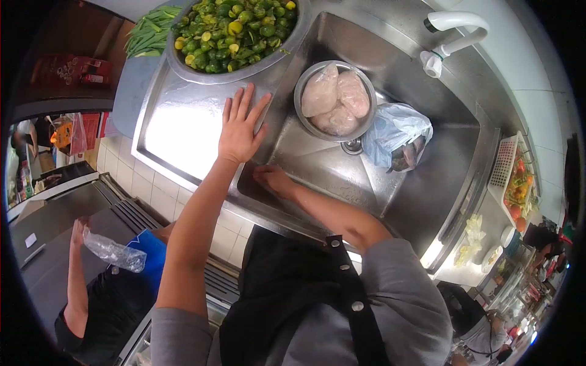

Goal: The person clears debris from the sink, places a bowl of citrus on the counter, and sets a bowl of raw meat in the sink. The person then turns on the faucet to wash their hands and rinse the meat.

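Note:
My left hand [242, 129] lies flat with fingers spread on the steel drainboard [183, 137], just below a big metal bowl [201, 75] of small green and yellow citrus fruits [235, 30]. Inside the sink [305, 160], near its left wall, is my right hand [273, 179]; its fingers look bent, and whether they hold anything is hidden. Farther into the sink stands a round metal bowl [300, 116] with several pale pieces in clear plastic [336, 97]. Touching its right side is a bluish plastic bag [394, 129] with dark items showing at its opening.
A white faucet [455, 36] rises behind the sink. Green stalks [148, 30] lie at the upper left. At right are a white basket of vegetables [510, 165] and some leaves [470, 241]. A co-worker [116, 293] at lower left holds a clear plastic bottle [116, 251]. Another person stands lower right.

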Motion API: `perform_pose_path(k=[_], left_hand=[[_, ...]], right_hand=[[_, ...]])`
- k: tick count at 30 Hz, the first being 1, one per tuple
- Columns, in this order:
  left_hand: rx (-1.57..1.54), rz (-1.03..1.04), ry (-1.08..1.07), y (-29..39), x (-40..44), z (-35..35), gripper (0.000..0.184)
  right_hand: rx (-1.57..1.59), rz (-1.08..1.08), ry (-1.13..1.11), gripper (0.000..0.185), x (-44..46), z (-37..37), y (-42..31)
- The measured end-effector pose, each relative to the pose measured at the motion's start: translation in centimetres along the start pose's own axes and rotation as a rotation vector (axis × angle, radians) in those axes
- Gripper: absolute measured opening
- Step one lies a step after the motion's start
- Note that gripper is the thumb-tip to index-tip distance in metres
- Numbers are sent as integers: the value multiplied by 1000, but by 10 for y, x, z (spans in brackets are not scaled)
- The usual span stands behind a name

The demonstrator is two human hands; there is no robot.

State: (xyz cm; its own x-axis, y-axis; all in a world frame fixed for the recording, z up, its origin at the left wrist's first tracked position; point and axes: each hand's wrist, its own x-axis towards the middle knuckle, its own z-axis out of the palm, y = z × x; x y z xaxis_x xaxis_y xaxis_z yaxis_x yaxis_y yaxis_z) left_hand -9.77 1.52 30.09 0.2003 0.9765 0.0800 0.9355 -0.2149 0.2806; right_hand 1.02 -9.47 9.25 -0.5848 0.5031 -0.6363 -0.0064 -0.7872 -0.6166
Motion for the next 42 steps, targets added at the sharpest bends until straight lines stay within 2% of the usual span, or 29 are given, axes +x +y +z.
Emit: perform_pose_path(k=[1,2,4,5,7,10,11,13,17,19,23,27,29,30,32,35,38,42], left_hand=[[1,3,4,0,0,-1,63],[-1,3,4,0,-1,0,63],[0,5,14,0,-2,-1,64],[-1,4,7,0,-2,-1,64],[0,0,6,-1,-4,-2,65],[23,15,1,-2,-5,0,66],[47,21,-7,-3,-5,0,65],[68,32,-10,-4,-7,1,63],[65,42,6,-5,-8,2,63],[68,48,16,-7,-8,3,63],[11,55,68,-7,-10,1,63],[8,57,83,-8,-10,1,63],[20,38,47,-7,-12,0,63],[23,31,36,-7,-12,-1,64],[20,32,36,-7,-12,-1,64],[19,34,33,-8,-13,0,64],[17,33,36,-9,-13,1,65],[14,25,36,-10,-13,2,66]], right_hand=[[130,60,28,25,-23,11,-24],[127,54,29,25,-39,17,-38],[17,-150,-94,25,-65,26,-61],[10,-156,-97,25,-73,28,-72],[-358,-412,-204,24,-87,32,-88],[-516,-457,-315,22,-98,29,-103],[-518,-461,-312,22,-111,30,-114],[-713,-530,-338,19,-134,27,-132],[-781,-612,-302,17,-161,16,-121],[-857,-780,-164,19,-176,19,-112],[-939,-674,-24,22,-211,49,-106],[-853,-611,92,28,-208,58,-99],[-806,-445,151,29,-209,65,-103],[-808,-452,156,29,-210,68,-105],[-942,-619,241,33,-214,74,-106],[-1088,-736,216,34,-215,72,-99],[-1238,-730,184,35,-219,76,-94],[-1291,-670,248,35,-223,91,-86]])
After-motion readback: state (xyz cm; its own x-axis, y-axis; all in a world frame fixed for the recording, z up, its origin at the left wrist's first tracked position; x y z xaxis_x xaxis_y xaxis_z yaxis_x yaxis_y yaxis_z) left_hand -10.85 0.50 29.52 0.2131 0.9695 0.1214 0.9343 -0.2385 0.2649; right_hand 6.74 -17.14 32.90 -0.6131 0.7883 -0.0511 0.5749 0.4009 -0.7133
